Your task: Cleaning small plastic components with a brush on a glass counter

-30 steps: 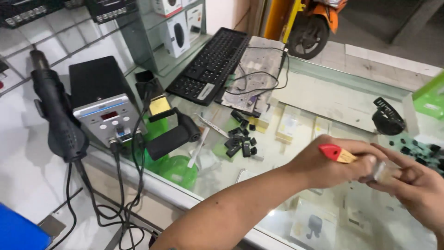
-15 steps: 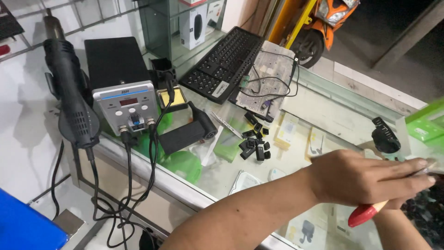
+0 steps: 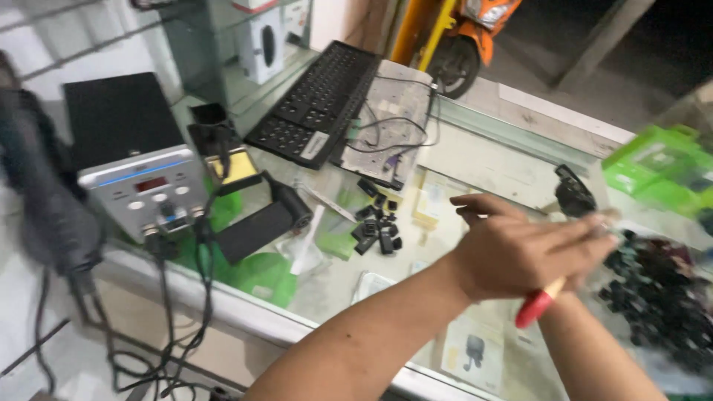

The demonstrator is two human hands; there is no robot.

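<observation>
Head view: the red-handled tool (image 3: 541, 303) sits low now, its handle poking out beneath the left hand (image 3: 520, 252), which has swung across and covers the right hand (image 3: 575, 297). A second ago that handle showed on top, between both hands. Left fingers lie stretched, gripping nothing visible; which hand grips the handle I cannot tell. Beside the tool lies a pile of small black parts (image 3: 657, 304); farther off from it, a keyboard (image 3: 319, 104) and soldering station (image 3: 137, 167) on the glass counter (image 3: 483, 156).
</observation>
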